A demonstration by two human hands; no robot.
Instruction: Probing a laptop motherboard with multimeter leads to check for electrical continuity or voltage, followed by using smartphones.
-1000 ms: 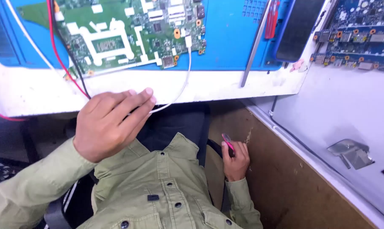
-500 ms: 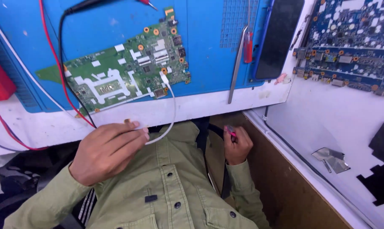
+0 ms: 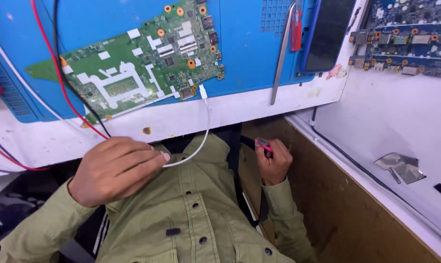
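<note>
My left hand (image 3: 116,168) rests at the front edge of the white bench, its fingers pinching a white cable (image 3: 203,131). The cable curves up and plugs into the near edge of a green circuit board (image 3: 137,73), which lies on a blue work mat (image 3: 249,44). My right hand (image 3: 274,160) is held below the bench edge against my olive shirt, closed around a small pink-tipped tool (image 3: 263,143). Red and black probe leads (image 3: 60,78) cross the board's left part.
A red-handled metal tool (image 3: 284,48) and a dark phone-like slab (image 3: 327,31) lie at the mat's right edge. Blue circuit boards (image 3: 405,34) sit on the white side bench, with foil scraps (image 3: 400,165) nearer. A brown panel (image 3: 327,195) runs below.
The view has shifted so the board and mat sit lower and closer. My left hand slid down along the white cable towards my chest. My right hand stays closed on the pink-tipped tool.
</note>
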